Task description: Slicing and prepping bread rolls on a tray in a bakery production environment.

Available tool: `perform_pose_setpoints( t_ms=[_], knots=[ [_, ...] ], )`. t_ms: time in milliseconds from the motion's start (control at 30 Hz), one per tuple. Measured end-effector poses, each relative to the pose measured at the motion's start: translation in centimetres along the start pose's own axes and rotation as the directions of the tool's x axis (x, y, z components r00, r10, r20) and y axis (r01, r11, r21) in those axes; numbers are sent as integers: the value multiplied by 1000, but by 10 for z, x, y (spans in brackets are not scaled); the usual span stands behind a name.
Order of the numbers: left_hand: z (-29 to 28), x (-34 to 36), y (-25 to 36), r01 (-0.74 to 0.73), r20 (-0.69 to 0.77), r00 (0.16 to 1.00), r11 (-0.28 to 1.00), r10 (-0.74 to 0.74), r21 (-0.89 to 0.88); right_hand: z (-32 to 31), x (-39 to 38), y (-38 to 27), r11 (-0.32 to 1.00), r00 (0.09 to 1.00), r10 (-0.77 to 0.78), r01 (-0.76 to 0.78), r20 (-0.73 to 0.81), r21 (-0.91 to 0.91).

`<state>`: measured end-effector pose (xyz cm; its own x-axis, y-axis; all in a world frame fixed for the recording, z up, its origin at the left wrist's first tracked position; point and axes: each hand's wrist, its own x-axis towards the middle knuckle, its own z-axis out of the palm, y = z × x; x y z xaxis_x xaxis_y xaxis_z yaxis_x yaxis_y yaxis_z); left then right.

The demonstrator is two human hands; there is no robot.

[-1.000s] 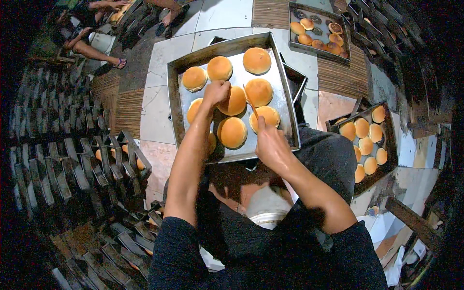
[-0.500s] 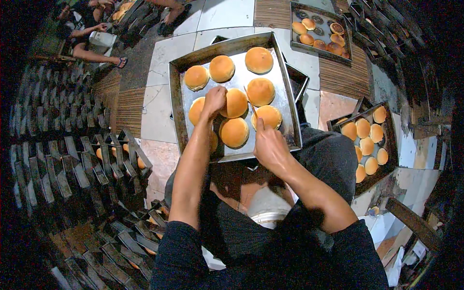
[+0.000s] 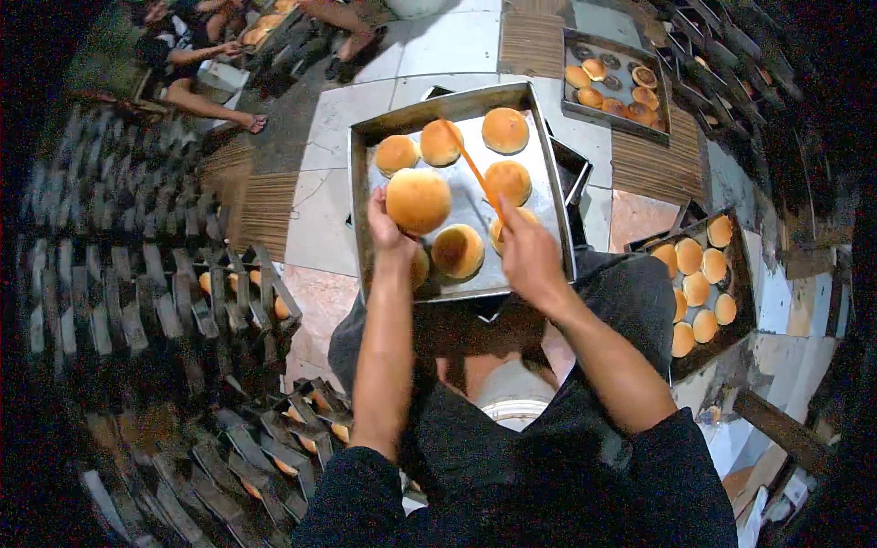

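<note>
My left hand (image 3: 388, 222) holds up a round golden bun (image 3: 419, 202), its fingers and palm around the bun's left side. The bun is raised over a metal baking tray (image 3: 477, 205) in front of my knees. In the fist of my right hand (image 3: 532, 262) is a thin, flat orange stick (image 3: 473, 172), pointing up and to the left. Its far end crosses a bun (image 3: 441, 142) in the tray's back row. Several more buns lie on the tray, among them one at the back right (image 3: 505, 131) and one near the front (image 3: 458, 251). My right hand partly covers another.
Two other bun trays lie on the floor, one far right (image 3: 618, 117) and one at the right (image 3: 744, 283). Dark trays (image 3: 110, 301) are stacked along the left. A white bucket (image 3: 514, 397) stands between my legs. Another person (image 3: 196, 96) sits at the far left.
My left hand has lifted a bun up from the tray, moving it slightly left and nearer. The orange stick now points up and left, away from the buns on the right.
</note>
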<state>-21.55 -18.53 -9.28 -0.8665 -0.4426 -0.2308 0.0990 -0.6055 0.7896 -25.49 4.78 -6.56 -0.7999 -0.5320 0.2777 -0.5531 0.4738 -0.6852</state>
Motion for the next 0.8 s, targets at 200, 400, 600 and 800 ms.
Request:
perform_pose_setpoints(
  t_ms=[200, 400, 600, 800],
  knots=[
    [66, -123, 7, -113, -41, 994, 936, 105, -334, -37, -17, -16, 143, 859, 283, -478, 427, 867],
    [105, -233, 2, -206, 80, 966, 920, 245, -334, -78, -72, -68, 12, 832, 74, -552, 549, 834],
    [100, -273, -1, 65, -40, 995, 922, -87, -383, -101, -100, -110, 362, 874, 107, -479, 475, 800],
    [74, -298, 13, -15, -73, 997, 889, -21, -457, -169, -109, -91, 922, 923, -7, -143, 384, 360]
  ],
)
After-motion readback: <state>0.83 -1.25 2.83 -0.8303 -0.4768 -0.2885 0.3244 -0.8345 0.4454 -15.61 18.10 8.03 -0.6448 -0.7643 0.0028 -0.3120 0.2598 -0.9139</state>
